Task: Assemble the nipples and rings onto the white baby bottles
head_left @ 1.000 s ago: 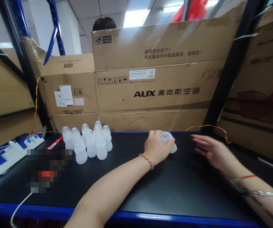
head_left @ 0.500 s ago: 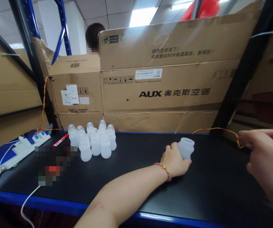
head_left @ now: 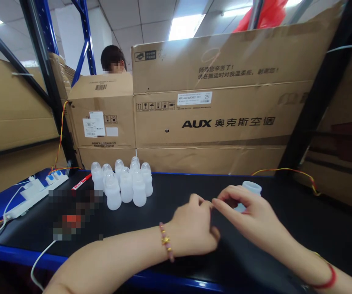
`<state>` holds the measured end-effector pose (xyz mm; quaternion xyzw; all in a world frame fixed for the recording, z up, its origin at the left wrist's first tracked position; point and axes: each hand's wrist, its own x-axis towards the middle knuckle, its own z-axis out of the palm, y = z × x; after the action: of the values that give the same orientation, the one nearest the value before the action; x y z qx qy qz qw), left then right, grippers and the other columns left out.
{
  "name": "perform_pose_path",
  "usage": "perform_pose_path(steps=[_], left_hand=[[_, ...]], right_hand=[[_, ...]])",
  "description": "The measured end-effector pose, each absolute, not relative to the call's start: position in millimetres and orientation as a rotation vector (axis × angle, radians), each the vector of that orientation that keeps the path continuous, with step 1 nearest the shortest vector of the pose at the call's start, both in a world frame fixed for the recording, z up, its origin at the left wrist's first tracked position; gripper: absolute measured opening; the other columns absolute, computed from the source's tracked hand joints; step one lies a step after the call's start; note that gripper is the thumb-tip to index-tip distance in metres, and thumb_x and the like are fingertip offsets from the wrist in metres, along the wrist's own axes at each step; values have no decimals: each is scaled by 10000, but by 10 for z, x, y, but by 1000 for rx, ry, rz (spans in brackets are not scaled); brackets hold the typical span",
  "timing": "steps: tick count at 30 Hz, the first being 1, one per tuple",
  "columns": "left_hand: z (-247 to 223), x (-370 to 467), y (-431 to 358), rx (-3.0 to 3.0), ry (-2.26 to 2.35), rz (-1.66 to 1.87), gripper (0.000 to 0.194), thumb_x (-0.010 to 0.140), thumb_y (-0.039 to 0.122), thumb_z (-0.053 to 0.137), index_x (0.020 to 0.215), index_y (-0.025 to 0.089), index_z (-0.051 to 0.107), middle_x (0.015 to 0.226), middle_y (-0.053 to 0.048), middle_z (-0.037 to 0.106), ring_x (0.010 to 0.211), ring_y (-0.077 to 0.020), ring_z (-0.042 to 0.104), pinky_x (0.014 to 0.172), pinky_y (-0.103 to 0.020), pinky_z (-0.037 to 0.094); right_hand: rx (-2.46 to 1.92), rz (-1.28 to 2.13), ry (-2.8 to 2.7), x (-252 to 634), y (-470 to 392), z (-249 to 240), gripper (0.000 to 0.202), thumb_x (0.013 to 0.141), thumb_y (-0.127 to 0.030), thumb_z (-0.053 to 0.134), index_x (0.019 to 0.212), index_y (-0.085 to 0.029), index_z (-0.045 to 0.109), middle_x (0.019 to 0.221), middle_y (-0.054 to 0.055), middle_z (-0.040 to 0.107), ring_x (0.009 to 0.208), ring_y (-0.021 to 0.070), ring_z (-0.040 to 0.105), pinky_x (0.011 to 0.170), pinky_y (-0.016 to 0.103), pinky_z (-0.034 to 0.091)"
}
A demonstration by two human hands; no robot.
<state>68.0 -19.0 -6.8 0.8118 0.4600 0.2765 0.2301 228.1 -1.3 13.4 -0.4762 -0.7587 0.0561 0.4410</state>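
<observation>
My left hand [head_left: 194, 226], with a beaded bracelet on its wrist, is over the black tabletop with its fingers curled in. Close against it, at the fingertips, my right hand [head_left: 249, 216] makes a pinch of thumb and forefinger. Whatever either hand holds is too small or hidden to make out. Behind my right hand a translucent white bottle without a cap [head_left: 251, 188] shows its open rim; the hand covers much of its body. To the left stands a group of several white bottles with clear domed caps [head_left: 126, 187], all upright.
A red marker [head_left: 82, 183] lies left of the capped bottles. Farther left is a white power strip [head_left: 38, 196] with cables. Cardboard sheets [head_left: 224, 159] wall off the back, with a person [head_left: 113, 59] beyond. A red-yellow wire [head_left: 286, 170] runs along the back right.
My left hand has let go of the uncapped bottle and moved left. My right hand has come in from the far right to meet it. The view has shifted slightly.
</observation>
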Motion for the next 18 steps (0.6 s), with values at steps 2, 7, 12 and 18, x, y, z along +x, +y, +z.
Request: perform_pose_path(steps=[2,7,12,18], left_hand=[[102,374,-258,2452,1327,1025,382,848,296,503,1217,217,565,1263,-116,520,1102,-257,569,957,-389,487],[507,-328,-64,2382,1920,1665,343,855,312,532,1166,176,585,1178,-116,551,1132,-257,490,1031,-422,398],[597,-634,66,2250,2292,1161,461,824,453,554,1158,142,620,1144,-135,570,1128,-318,440,992,-441,383],[480,-569,64,2249,2388,748,480,799,502,541,1068,122,658,1127,-164,570,1131,-356,436,961,-461,369]], right_hand=[[-1289,286,-1900,2241,96,6,175,712,-399,553,629,-248,582,636,35,629,616,208,569,563,329,449],[-1321,521,-1853,2053,343,-243,110,651,-295,582,740,-233,572,746,36,666,717,212,622,676,333,491],[-1390,735,-1748,1822,534,-417,117,660,-239,580,764,-217,531,699,23,641,637,179,605,598,299,466],[-1474,577,-1962,1738,478,-566,207,640,-250,658,827,-215,578,879,68,670,855,232,635,768,351,485]])
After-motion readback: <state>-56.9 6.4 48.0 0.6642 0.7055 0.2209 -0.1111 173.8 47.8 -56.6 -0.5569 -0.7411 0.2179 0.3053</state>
